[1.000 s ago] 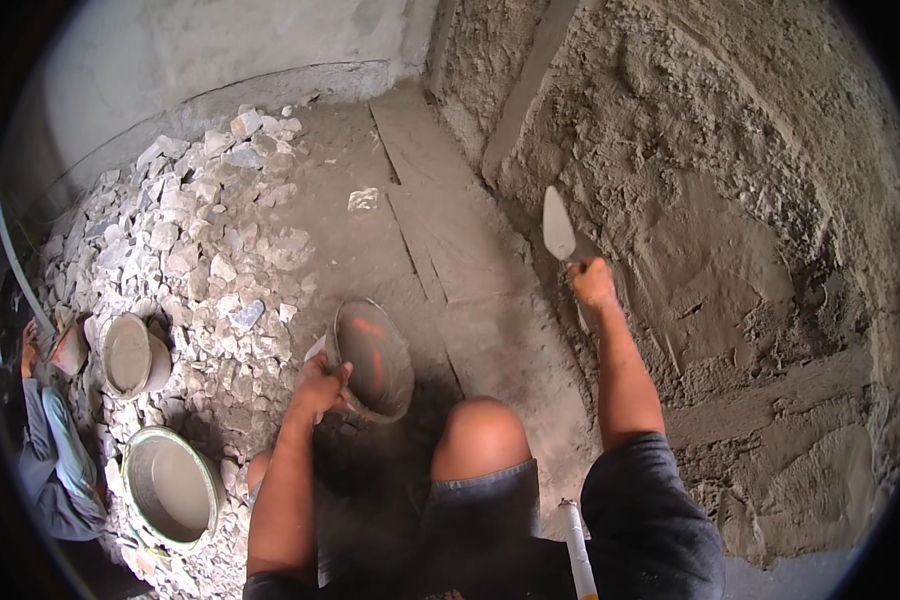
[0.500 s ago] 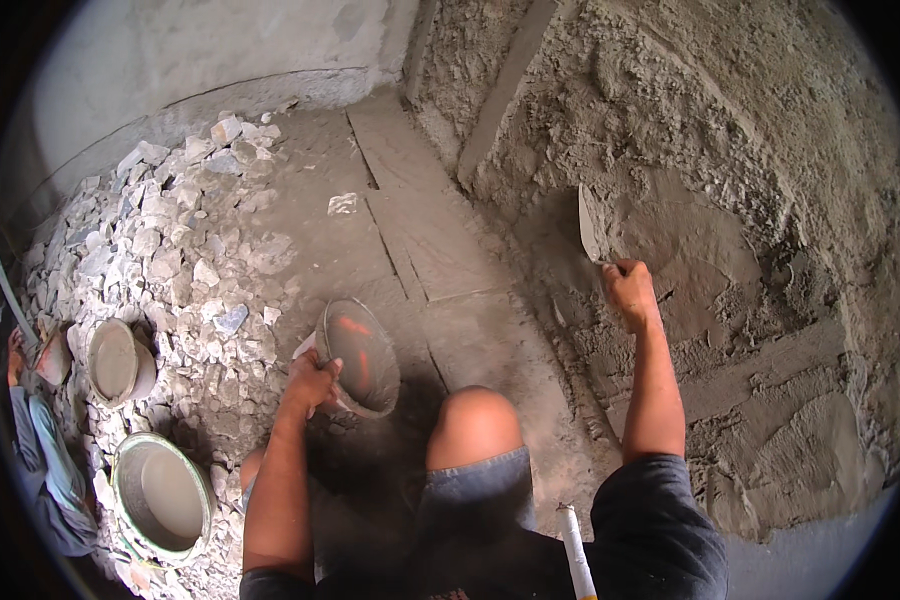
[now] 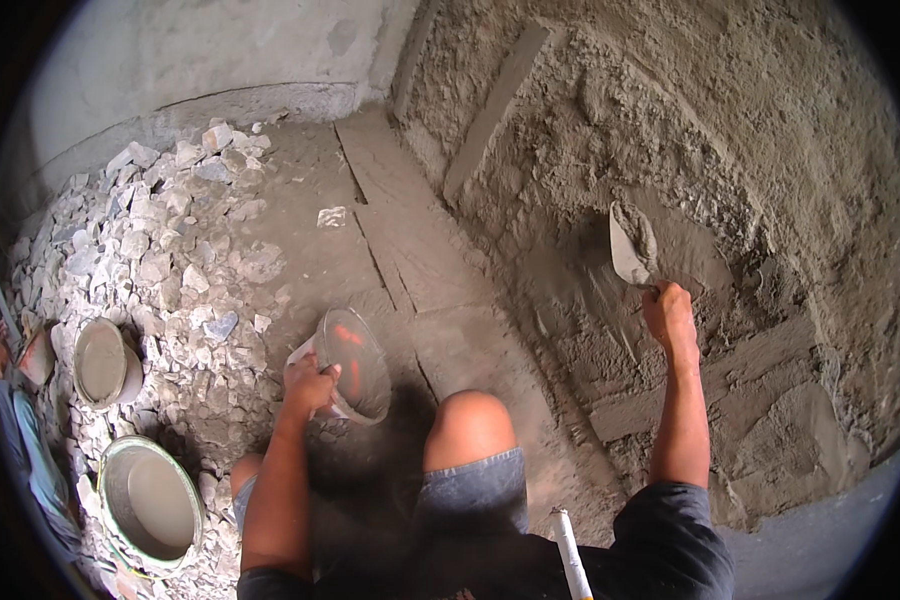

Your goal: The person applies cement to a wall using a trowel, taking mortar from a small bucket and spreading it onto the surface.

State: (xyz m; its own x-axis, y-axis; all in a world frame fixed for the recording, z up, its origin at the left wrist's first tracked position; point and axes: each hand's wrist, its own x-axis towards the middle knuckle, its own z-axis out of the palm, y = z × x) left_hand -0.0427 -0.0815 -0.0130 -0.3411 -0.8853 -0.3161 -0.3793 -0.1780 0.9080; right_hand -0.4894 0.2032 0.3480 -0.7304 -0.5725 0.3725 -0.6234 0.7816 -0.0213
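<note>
My left hand [image 3: 311, 384] grips the rim of a tilted bucket [image 3: 368, 365], whose mouth faces right; orange patches show inside it. Held by its handle in my right hand [image 3: 670, 315], a pointed trowel [image 3: 627, 262] is up against the mortar-covered wall [image 3: 705, 245]. Grey mortar [image 3: 638, 228] lies along the blade's right side. Fresh, wet-looking mortar spreads around the trowel, smooth in places and rough in others.
Broken stones [image 3: 155, 230] cover the floor at left. Among them stand a small bucket [image 3: 82, 362] and a larger green-rimmed bucket [image 3: 104, 500] of grey liquid. A co-worker's sleeve [image 3: 42, 470] shows at far left. A straight strip [image 3: 498, 110] runs up the wall.
My right hand has moved the trowel to the right and slightly down across the wall, and mortar now shows on its blade. My left hand still grips the bucket.
</note>
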